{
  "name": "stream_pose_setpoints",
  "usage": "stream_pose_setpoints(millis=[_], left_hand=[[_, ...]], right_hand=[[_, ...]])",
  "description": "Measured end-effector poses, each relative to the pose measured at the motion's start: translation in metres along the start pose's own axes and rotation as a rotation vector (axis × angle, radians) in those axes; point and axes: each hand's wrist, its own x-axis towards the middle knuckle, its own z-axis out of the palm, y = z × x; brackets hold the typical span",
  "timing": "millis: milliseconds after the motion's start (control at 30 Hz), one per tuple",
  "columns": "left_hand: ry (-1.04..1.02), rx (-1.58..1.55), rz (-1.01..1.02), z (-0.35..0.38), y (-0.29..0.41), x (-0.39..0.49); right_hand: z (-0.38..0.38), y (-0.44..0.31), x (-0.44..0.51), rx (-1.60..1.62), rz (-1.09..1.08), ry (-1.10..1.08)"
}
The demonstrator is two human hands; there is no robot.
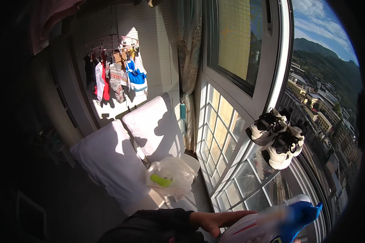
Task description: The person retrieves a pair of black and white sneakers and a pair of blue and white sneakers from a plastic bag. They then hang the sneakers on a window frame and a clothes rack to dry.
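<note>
My left hand point(211, 221), in a black sleeve point(158, 226), reaches in from the bottom edge. It grips a white-and-blue shoe point(298, 217) with a red stripe, the thumb on the near side and some fingers hidden behind it. Part of the shoe is blurred. A sliver of skin at the bottom edge, beside the shoe, appears to be my right hand point(297, 241); the rest of it is out of view. Just beyond, a pair of white sneakers point(281, 152) with black laces stands on the window ledge.
A glazed window with a white frame point(225, 194) runs along the right, with buildings far below. A plastic bag point(182, 179) with a green insole-like piece point(161, 180) lies by two white pillows point(109, 155). Socks and a blue item point(137, 76) hang from a clip hanger point(112, 42).
</note>
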Motion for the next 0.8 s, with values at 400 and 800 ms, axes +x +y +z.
stream_pose_setpoints(millis=[400,800], left_hand=[[0.828,0.069,0.473,-0.041,0.108,-0.207],[1.491,1.220,0.633,-0.071,0.287,-0.393]], right_hand=[[0.208,-0.165,0.031,0.940,0.208,-0.435],[0.399,-0.293,0.094,1.537,0.437,-1.232]])
